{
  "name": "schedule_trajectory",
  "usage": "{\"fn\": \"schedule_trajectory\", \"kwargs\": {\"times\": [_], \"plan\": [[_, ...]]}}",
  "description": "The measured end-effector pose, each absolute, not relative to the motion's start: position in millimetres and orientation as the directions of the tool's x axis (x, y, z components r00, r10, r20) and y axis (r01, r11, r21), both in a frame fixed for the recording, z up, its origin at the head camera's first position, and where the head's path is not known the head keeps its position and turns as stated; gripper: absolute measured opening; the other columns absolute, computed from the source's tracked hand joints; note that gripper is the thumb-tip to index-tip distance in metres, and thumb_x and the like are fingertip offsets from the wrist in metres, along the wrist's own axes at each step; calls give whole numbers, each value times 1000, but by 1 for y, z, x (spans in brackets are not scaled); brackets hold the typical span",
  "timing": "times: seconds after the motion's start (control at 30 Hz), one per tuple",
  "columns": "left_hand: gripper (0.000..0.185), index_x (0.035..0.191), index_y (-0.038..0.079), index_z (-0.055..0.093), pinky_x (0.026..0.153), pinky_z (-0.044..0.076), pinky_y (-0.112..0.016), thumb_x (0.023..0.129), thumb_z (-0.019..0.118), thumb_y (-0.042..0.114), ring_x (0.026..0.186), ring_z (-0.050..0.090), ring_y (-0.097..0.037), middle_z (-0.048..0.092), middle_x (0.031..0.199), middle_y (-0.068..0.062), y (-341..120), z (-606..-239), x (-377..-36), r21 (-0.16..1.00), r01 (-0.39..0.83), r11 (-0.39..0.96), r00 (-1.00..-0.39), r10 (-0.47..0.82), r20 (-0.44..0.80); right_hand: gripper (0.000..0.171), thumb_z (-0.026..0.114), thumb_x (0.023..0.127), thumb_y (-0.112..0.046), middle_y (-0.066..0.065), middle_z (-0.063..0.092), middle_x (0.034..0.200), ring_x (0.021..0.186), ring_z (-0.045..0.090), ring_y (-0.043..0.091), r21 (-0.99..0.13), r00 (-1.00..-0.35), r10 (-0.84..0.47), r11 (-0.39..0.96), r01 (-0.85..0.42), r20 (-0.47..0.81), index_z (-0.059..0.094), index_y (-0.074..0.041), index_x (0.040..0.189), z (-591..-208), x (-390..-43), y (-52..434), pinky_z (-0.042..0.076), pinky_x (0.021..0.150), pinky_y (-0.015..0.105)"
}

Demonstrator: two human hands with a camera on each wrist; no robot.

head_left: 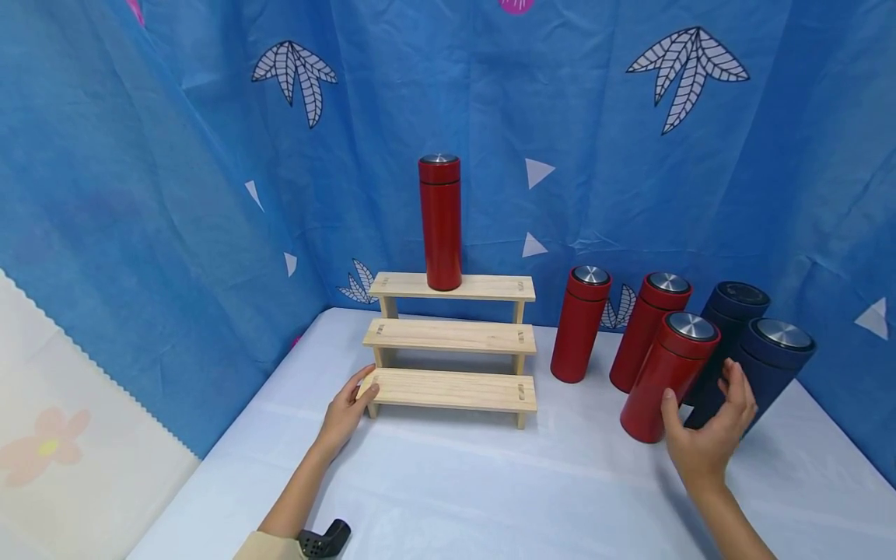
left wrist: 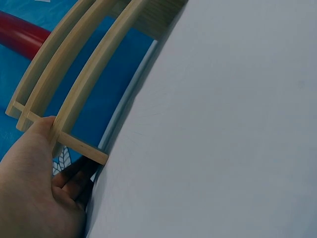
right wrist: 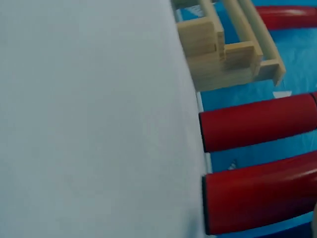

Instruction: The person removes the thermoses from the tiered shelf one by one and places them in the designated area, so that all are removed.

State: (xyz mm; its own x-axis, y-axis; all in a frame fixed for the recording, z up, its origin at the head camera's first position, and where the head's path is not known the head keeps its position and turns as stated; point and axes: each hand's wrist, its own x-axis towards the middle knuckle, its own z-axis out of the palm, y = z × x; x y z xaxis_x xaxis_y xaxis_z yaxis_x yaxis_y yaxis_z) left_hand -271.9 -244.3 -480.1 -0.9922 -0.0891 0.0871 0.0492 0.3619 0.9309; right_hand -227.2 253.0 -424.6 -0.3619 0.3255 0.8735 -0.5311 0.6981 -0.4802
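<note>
A three-tier wooden display stand [head_left: 448, 389] stands on the table. My left hand [head_left: 344, 412] holds the left end of its lowest step, thumb on top and fingers round the side, as the left wrist view also shows. On the top step stands a red thermos flask [head_left: 441, 225] with a silver lid. My right hand [head_left: 710, 443] is beside the front red flask [head_left: 661, 381], thumb close to its side, fingers spread in front of a navy flask [head_left: 770, 365]. Whether the thumb touches the red flask, I cannot tell.
Two more red flasks [head_left: 579, 327] [head_left: 647, 327] stand right of the stand, and another navy flask [head_left: 735, 311] is behind the front ones. A blue patterned curtain [head_left: 490, 93] hangs along the back and sides. White cloth [head_left: 490, 490] covers the table.
</note>
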Motion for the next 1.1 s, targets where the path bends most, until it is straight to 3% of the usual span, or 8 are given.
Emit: {"fn": "schedule_trajectory", "kwargs": {"times": [0.07, 0.13, 0.27, 0.43, 0.73, 0.97, 1.1], "plan": [[59, 137, 32, 42, 98, 36, -46, 85, 57, 55, 120, 48, -25, 48, 135, -10, -244, -480, -272, 932, 49, 359, -992, -90, 87, 60, 62, 79, -22, 22, 43, 130, 120, 37, 27, -403, -262, 307, 701, -588, 915, 38, 9, 124, -410, -225, 244, 29, 100, 27], [60, 137, 32, 42, 97, 37, -46, 84, 57, 56, 119, 49, -25, 49, 134, -10, -244, -481, -272, 931, 49, 363, -992, -90, 87, 53, 62, 79, -22, 23, 49, 123, 115, 42, 27, -350, -206, 286, 695, -627, 936, 43, 10, 117, -398, -223, 232, 32, 98, 24], [61, 137, 32, 42, 97, 36, -47, 83, 56, 57, 118, 49, -26, 50, 133, -10, -244, -481, -273, 927, 44, 373, -992, -95, 86, 44, 63, 80, -17, 24, 54, 116, 111, 46, 29, -300, -187, 237, 668, -681, 953, 48, 9, 112, -382, -220, 206, 40, 92, 20], [60, 137, 33, 42, 98, 36, -47, 84, 56, 56, 118, 49, -26, 50, 133, -10, -244, -481, -273, 930, 39, 365, -993, -89, 77, 43, 63, 76, -13, 22, 54, 118, 110, 45, 32, -294, -193, 225, 639, -710, 955, 51, 7, 112, -377, -239, 184, 38, 91, 20], [61, 137, 33, 41, 100, 33, -50, 84, 55, 58, 122, 45, -29, 47, 136, -12, -246, -481, -271, 928, 38, 371, -992, -95, 78, 46, 63, 79, -10, 18, 51, 124, 116, 43, 25, -335, -337, 109, 582, -741, 935, 50, 0, 123, -373, -296, 143, 37, 93, 37], [59, 137, 33, 42, 102, 30, -51, 85, 55, 57, 125, 42, -30, 42, 140, -11, -246, -479, -269, 924, 32, 381, -992, -102, 76, 38, 63, 82, -7, 14, 55, 115, 106, 48, 28, -374, -427, 6, 496, -784, 904, 53, 0, 118, -351, -333, 99, 42, 86, 43], [59, 137, 31, 42, 99, 34, -49, 85, 56, 55, 120, 47, -28, 48, 134, -12, -245, -479, -270, 928, 43, 370, -992, -94, 83, 38, 62, 84, -9, 15, 53, 115, 103, 48, 32, -418, -479, -29, 445, -792, 877, 52, 0, 119, -341, -353, 80, 43, 83, 47]]}}
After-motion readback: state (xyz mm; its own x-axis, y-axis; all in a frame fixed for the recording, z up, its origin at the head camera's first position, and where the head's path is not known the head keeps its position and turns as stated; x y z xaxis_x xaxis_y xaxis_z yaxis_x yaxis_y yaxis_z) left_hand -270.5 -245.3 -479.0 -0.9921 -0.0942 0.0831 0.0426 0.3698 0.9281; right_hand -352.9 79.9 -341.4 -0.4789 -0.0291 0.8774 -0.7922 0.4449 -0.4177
